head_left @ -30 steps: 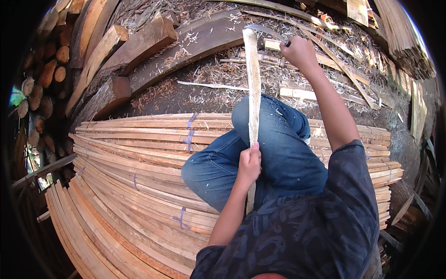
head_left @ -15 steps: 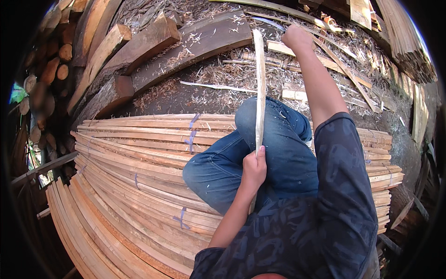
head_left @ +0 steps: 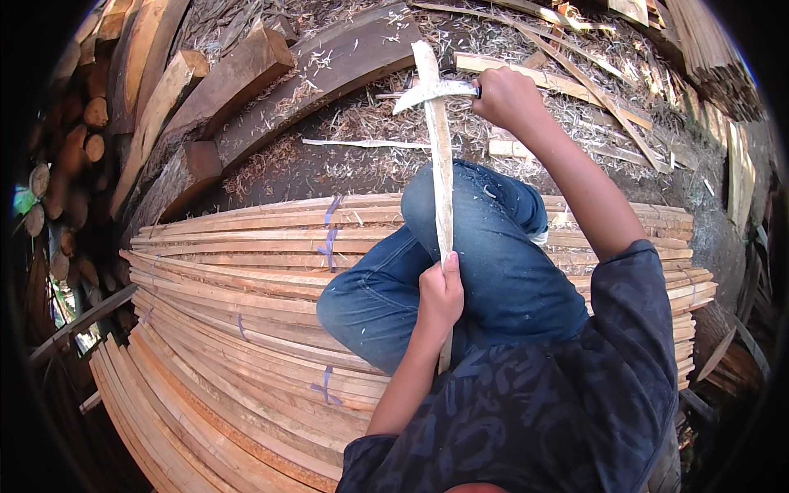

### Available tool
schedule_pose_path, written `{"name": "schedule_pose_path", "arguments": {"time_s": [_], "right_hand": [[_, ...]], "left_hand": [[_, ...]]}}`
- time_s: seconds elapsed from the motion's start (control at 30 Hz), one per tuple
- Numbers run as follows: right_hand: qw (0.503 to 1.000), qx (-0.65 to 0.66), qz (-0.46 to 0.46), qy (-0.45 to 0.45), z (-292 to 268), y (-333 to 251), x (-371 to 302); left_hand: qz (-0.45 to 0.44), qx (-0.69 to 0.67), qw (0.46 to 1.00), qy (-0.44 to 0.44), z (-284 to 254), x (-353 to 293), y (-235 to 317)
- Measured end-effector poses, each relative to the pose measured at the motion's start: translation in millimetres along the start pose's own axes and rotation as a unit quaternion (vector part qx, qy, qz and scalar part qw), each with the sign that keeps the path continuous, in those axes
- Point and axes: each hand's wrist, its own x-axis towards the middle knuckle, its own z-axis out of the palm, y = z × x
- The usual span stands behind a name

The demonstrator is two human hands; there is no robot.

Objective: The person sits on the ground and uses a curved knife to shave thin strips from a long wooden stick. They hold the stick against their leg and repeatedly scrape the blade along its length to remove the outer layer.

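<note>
My left hand (head_left: 441,293) is closed round the lower part of a long pale wooden stick (head_left: 443,191). The stick stretches away from me across my bent, jeans-clad leg, its far end beyond my knee. With my right hand (head_left: 508,97) I grip a curved knife (head_left: 434,92) by its handle, most of which my fingers hide. Its light, sickle-like blade lies across the stick near the far end, pointing left. Whether the edge is biting into the wood cannot be made out.
Under and beside my legs lie bundles of long wooden slats (head_left: 238,316), bound with purple ties (head_left: 331,234). Heavy timber beams (head_left: 320,78) lie beyond at the left, near stacked logs (head_left: 94,115). Wood shavings (head_left: 374,172) and loose strips (head_left: 567,86) litter the ground ahead.
My right hand has come back toward me and slightly left, bringing the knife blade from beyond the stick's tip onto its far part. The left hand keeps its hold, with the stick shifted slightly left.
</note>
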Motion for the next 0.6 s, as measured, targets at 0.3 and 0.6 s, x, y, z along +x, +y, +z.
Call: {"name": "schedule_pose_path", "arguments": {"time_s": [0.3,0.6], "right_hand": [[0.964,0.084,0.25,-0.021,20,78,77],[0.999,0.026,-0.027,0.005,-13,5,6]], "left_hand": [[-0.034,-0.015,0.999,0.011,1,-2,2],[0.01,0.043,0.999,0.005,5,-2,5]]}}
